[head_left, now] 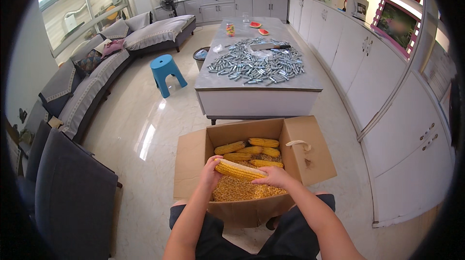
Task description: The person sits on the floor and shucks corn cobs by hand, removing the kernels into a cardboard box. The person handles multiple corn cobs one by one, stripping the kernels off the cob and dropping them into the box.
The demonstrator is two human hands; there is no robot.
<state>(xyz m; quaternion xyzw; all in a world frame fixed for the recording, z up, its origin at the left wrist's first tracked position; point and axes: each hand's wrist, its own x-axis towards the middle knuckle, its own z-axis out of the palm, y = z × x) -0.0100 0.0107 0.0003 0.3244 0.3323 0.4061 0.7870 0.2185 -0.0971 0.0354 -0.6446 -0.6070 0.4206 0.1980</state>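
Between my two hands lies a yellow ear of corn (240,170), held level above an open cardboard box (194,153). My left hand (211,174) grips its left end, and my right hand (275,177) closes on the right end. A pale strip without kernels runs along the ear's upper side. Loose corn kernels (242,189) cover the near part of the box's bottom. Several whole ears of corn (264,142) rest on the far side inside the box, beyond my hands.
Past the box stands a low table (256,102) with many small metallic cylinders (261,66), a knife (266,46), watermelon slices (255,24) and a jar (230,29). A blue stool (167,72) and a bin (200,55) are left of it. White cabinets (358,61) line the right; sofas (94,88) the left.
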